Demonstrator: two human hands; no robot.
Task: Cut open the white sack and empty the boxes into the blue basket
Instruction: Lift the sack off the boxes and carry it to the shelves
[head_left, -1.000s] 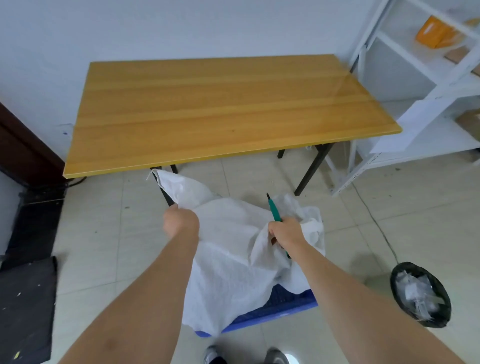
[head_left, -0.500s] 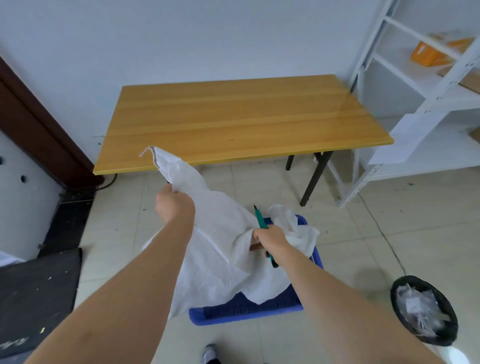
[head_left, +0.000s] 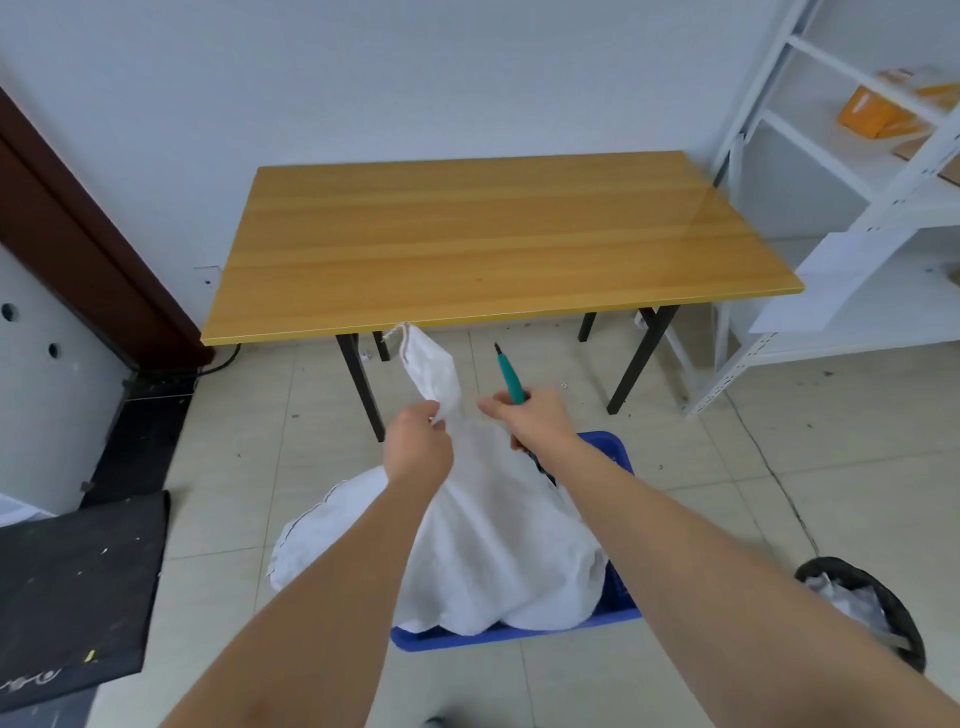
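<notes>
The white sack (head_left: 493, 545) hangs upside down over the blue basket (head_left: 618, 608) on the floor, and its lower part drapes into the basket. My left hand (head_left: 418, 444) grips the sack's raised bottom end, whose corner flops over above my fist. Close to the right, my right hand (head_left: 530, 418) holds a green-handled cutter (head_left: 508, 371), blade pointing up and away. No boxes can be seen; the sack covers the basket's inside.
A wooden table (head_left: 483, 244) on black legs stands just beyond my hands. White metal shelving (head_left: 872, 171) with orange packets is at the right. A black-lined waste bin (head_left: 862, 608) sits on the floor at the lower right, and a black mat (head_left: 67, 592) lies at the left.
My right hand has let go of the sack's cloth and risen with the cutter. My left hand pulled the sack's end higher, so the sack now hangs straight over the basket.
</notes>
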